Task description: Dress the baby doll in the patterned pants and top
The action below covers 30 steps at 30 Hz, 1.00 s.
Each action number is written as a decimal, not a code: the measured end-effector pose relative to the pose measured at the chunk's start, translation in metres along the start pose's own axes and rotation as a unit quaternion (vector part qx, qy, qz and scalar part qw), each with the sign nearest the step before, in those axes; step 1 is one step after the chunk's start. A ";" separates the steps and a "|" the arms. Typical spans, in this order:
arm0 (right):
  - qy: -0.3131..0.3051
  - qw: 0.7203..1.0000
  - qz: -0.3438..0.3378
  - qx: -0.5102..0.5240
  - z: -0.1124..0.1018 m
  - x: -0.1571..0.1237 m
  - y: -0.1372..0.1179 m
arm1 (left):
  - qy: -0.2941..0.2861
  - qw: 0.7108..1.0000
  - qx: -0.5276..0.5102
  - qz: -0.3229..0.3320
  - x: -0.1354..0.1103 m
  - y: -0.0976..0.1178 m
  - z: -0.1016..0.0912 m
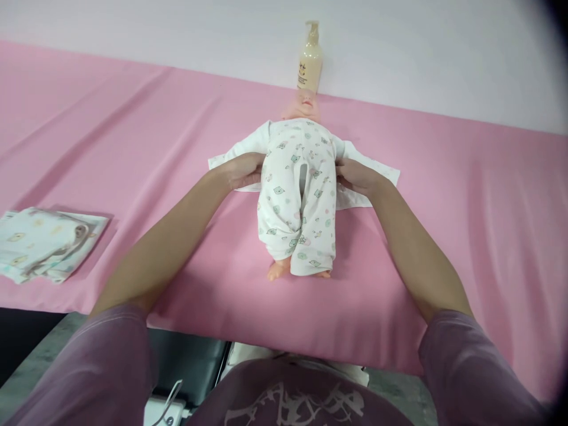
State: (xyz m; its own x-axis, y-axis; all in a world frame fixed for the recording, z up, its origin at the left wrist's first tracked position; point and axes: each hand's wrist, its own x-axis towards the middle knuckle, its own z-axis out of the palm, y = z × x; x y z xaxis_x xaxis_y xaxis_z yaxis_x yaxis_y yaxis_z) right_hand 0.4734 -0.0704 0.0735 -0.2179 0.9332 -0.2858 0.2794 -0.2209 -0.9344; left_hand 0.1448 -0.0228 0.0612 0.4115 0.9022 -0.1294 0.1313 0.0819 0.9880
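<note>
A baby doll (pixel 306 111) lies on its back, feet toward me, on a pink-covered table. White trousers (pixel 295 195) with a small green and pink print reach up to its chest, with an open slit at the crotch. The white top (pixel 251 142) has its sleeves stretched out sideways, and its lower flaps spread beneath the doll. At the trousers' left side, my left hand (pixel 245 170) is closed with curled fingers, the tips hidden behind the cloth. My right hand (pixel 356 176) grips the opposite side likewise, fingertips partly hidden.
A pump bottle (pixel 309 65) of pale yellow liquid stands behind the doll's head, by the white wall. Folded printed cloths (pixel 42 242) lie at the left. Below the pink cover's (pixel 284 319) front edge are a black padded surface (pixel 190 361) and a white device (pixel 164 411).
</note>
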 end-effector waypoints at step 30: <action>0.298 0.926 -0.143 -0.181 0.038 0.006 0.034 | 0.188 0.960 0.192 0.085 -0.007 -0.027 0.030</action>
State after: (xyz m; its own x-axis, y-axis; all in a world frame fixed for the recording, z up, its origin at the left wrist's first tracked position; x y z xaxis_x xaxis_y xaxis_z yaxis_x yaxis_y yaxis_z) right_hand 0.4463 -0.0832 0.0322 0.1935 0.9537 0.2302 0.6082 0.0675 -0.7909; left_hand 0.1654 -0.0439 0.0331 0.1112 0.9837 0.1415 0.4433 -0.1766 0.8788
